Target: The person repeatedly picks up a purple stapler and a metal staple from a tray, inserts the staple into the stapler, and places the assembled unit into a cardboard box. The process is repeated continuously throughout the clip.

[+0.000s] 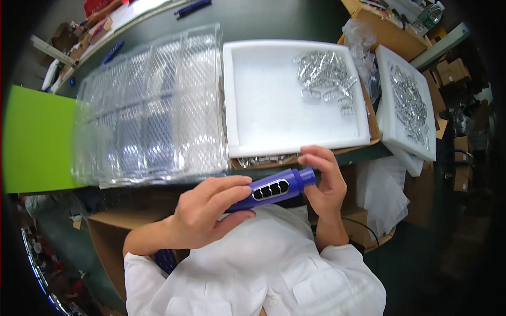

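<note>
In front of my chest is a blue-purple cylindrical appliance handle (271, 190), tilted up to the right. A black oval panel with a silver frame sits on its side, and a narrower stub forms its right end. My left hand (208, 210) is closed round the left part, fingers on top and thumb below. Beside the stub, my right hand (326, 184) has its fingers curved and apart; its thumb is close to the stub, and whether it touches I cannot tell. Just beyond lies a white foam tray (263, 95) with a heap of small shiny silver frames (324, 73).
Left of the tray are stacked clear plastic blister trays (197, 105) and a green panel (39, 139). On the right, another foam tray (387, 105) holds more silver pieces. Cardboard boxes (113, 226) flank me below the bench. At the far left, a person in red (97, 8) is partly visible.
</note>
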The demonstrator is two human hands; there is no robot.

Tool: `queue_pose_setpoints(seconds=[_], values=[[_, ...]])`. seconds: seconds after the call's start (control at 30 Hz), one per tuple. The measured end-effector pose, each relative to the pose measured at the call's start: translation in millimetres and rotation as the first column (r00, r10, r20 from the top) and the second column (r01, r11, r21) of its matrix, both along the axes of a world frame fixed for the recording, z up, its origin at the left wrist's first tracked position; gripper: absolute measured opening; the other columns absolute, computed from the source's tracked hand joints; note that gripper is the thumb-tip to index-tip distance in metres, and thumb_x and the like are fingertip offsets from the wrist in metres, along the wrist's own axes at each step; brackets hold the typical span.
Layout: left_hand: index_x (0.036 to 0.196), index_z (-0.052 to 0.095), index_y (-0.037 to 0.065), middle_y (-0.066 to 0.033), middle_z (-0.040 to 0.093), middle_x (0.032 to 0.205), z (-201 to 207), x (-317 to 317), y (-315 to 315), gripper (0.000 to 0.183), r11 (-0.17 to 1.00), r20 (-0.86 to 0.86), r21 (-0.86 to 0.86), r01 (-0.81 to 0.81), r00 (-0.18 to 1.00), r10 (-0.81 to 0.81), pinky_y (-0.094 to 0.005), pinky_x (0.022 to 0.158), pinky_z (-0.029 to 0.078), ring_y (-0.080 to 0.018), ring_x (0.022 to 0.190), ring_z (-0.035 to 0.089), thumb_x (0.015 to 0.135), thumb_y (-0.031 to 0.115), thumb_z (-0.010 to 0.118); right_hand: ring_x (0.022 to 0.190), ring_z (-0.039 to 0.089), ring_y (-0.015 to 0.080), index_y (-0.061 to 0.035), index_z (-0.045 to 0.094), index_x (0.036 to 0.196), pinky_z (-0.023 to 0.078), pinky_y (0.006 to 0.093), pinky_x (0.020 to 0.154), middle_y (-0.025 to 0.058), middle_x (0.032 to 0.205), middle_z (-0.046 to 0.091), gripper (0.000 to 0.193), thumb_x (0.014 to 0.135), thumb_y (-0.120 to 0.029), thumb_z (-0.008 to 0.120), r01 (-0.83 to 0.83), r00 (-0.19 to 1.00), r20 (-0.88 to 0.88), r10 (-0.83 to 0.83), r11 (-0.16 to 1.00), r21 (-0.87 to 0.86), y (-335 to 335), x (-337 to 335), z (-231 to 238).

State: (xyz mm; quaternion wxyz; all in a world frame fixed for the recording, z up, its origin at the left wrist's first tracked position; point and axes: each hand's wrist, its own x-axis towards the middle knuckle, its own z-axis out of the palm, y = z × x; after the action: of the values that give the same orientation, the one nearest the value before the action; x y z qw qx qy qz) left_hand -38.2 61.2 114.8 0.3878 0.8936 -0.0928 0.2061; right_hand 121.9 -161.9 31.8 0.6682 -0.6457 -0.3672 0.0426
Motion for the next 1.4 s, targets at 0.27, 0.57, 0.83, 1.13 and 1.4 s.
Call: queue_pose_setpoints(seconds=[0.27, 0.57, 0.83, 1.13, 1.4], values=[[0.122, 0.071, 0.004, -0.0160, 0.076, 0.110, 29.0, 216.1, 140.6, 0.034, 0.915, 0.016, 0.219, -0.339, 0.939, 0.344, -0.0347, 0.086, 0.057, -0.0233, 0.097, 0.073, 0.098, 0.028, 0.075, 0.107, 0.068, 0.0258, 0.0002, 0.071, 0.110, 0.054, 0.0353, 0.096, 0.0175, 0.126, 0.069, 0.028, 0.084, 0.011, 0.072, 0.137, 0.990, -0.024, -0.140, 0.987, -0.080, -20.4, 15.2, -2.8], [0.142, 0.063, 0.004, -0.0208, 0.073, 0.129, -2.9, 232.2, 243.3, 0.050, 0.739, 0.346, 0.278, -0.614, 0.782, 0.519, -0.0381, 0.102, 0.053, -0.0316, 0.120, 0.070, 0.102, 0.033, 0.071, 0.099, 0.070, 0.0221, 0.0005, 0.070, 0.110, 0.056, 0.0320, 0.086, 0.0152, 0.120, 0.072, 0.025, 0.087, 0.011, 0.070, 0.341, 0.938, 0.021, -0.345, 0.915, -0.216, -40.8, 21.1, 4.8], [0.136, 0.063, -0.003, -0.0141, 0.067, 0.136, -3.3, -118.1, 188.8, 0.031, 0.504, 0.290, -0.032, -0.863, 0.474, 0.831, -0.0372, 0.112, 0.047, -0.0221, 0.126, 0.062, 0.107, 0.003, 0.056, 0.099, 0.071, 0.0317, -0.0029, 0.073, 0.108, 0.057, 0.0394, 0.084, 0.0131, 0.110, 0.075, 0.019, 0.089, 0.001, 0.073, 0.500, 0.748, 0.634, -0.195, 0.794, -0.346, 0.9, 121.7, 16.8], [0.121, 0.070, 0.000, -0.0130, 0.073, 0.112, -147.5, -388.2, 111.2, 0.020, -0.175, -0.104, -0.047, -0.983, -0.169, 0.980, -0.0331, 0.084, 0.061, -0.0190, 0.099, 0.071, 0.105, 0.007, 0.062, 0.101, 0.072, 0.0291, -0.0083, 0.072, 0.125, 0.057, 0.0373, 0.089, 0.0129, 0.113, 0.073, 0.029, 0.097, -0.010, 0.070, 0.470, 0.721, 0.668, 0.187, 0.577, -0.668, 47.9, 167.0, -7.9], [0.115, 0.074, 0.007, -0.0149, 0.074, 0.113, -290.1, -449.0, 69.0, 0.029, 0.097, -0.373, 0.563, -0.821, -0.148, 0.916, -0.0488, 0.090, 0.056, -0.0379, 0.107, 0.070, 0.091, 0.024, 0.074, 0.090, 0.058, 0.0117, -0.0068, 0.068, 0.140, 0.049, 0.0264, 0.085, 0.0030, 0.103, 0.066, 0.036, 0.104, -0.012, 0.066, 0.157, 0.943, 0.324, 0.078, 0.752, -0.640, 34.2, 146.4, -5.2]])
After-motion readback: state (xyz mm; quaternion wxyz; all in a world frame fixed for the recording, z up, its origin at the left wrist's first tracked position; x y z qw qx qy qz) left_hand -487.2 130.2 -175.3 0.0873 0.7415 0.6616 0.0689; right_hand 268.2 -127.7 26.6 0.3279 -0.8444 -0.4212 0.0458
